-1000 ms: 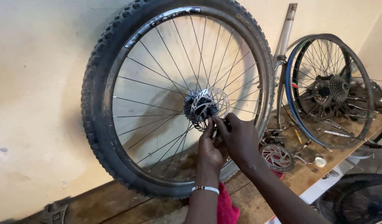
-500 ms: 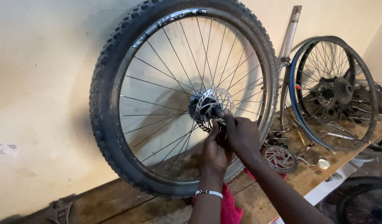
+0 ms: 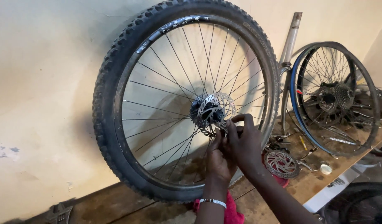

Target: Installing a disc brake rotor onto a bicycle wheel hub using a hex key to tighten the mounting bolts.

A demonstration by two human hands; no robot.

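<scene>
Head view: both my hands sit at 5 o'clock of the hub (image 3: 209,113) on the knobby wheel (image 3: 184,99) leaning upright against the wall. Left hand (image 3: 220,159) and right hand (image 3: 242,143) pinch together on the brake disc (image 3: 218,108) edge; cannot tell what small part is between fingers. Loose rotor (image 3: 281,163) lies on the bench (image 3: 307,184) at 3 o'clock of my hands, second wheel (image 3: 334,97) beyond.

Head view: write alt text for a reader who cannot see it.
Two hands, left hand and right hand, work at the brake disc on the hub of a knobby-tyred bicycle wheel leaning against a wall. A loose disc and a second wheel sit on the wooden bench.
</scene>
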